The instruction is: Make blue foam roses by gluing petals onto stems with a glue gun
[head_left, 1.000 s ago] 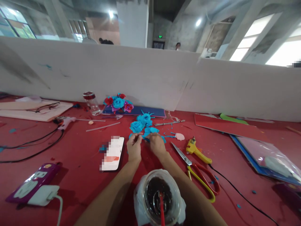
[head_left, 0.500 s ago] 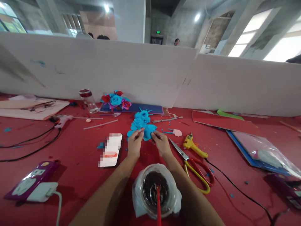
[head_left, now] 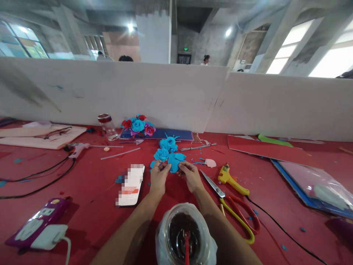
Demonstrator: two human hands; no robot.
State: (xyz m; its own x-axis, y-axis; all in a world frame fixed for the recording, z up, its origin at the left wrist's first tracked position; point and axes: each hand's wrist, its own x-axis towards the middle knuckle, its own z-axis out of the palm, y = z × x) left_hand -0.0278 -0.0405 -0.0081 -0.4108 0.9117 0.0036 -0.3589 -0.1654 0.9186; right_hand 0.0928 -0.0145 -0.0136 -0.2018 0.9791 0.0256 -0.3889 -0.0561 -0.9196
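Between my two hands is a blue petal-shaped piece [head_left: 173, 164], thin like paper or foam sheet. My left hand [head_left: 160, 176] pinches its left edge, and my right hand [head_left: 191, 175] pinches its right edge. Just behind it lie blue flowers [head_left: 162, 154] and more loose blue pieces. To the right of my right hand are a pink petal-shaped piece [head_left: 210, 163], a pair of scissors [head_left: 220, 193] with red and yellow handles, and a yellow glue gun [head_left: 231, 179]. A phone [head_left: 132, 186] lies left of my left hand.
A clear cup of dark drink [head_left: 184, 235] with a red straw stands between my forearms. Farther back are a finished bouquet [head_left: 138, 126], a glass bottle [head_left: 108, 127] and a white partition [head_left: 132, 92]. A purple power strip [head_left: 38, 222] and a pink glue gun [head_left: 77, 150] sit left.
The view has tilted up slightly, so everything sits lower in the frame. The blue piece stays between my hands, its face now turned somewhat differently.
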